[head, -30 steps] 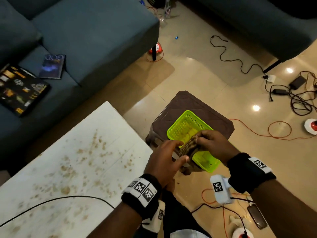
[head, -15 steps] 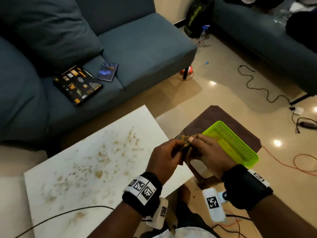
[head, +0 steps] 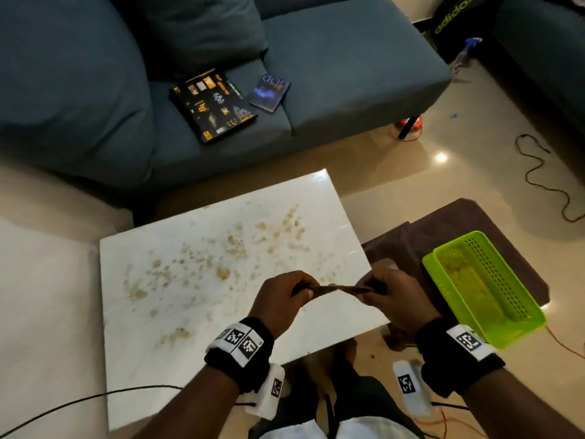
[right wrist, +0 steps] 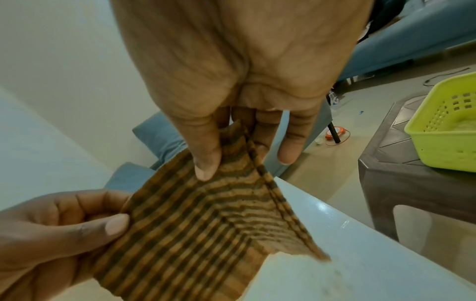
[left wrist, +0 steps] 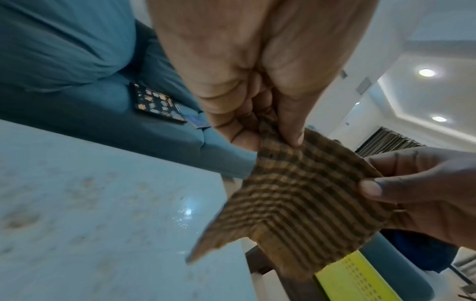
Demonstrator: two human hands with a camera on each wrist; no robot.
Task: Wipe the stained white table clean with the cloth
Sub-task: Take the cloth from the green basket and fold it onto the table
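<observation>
A brown checked cloth (head: 338, 289) is stretched flat between my two hands above the near right part of the white table (head: 196, 327). My left hand (head: 286, 294) pinches its left edge and my right hand (head: 384, 291) pinches its right edge. Both wrist views show the cloth (left wrist: 304, 205) (right wrist: 201, 220) spread out, thumb on top and fingers behind. Brown stains (head: 221, 258) are scattered over the middle and far half of the tabletop.
A lime green basket (head: 484, 289) sits on a dark brown stool (head: 443, 223) right of the table. A blue sofa (head: 316, 74) with a magazine (head: 215, 106) and a book (head: 269, 92) lies beyond. Cables trail across the floor (head: 544, 179) and the table's near left corner (head: 95, 397).
My hands carried the cloth from the green basket leftward over the table and pulled it open between them. The view swung left onto the table.
</observation>
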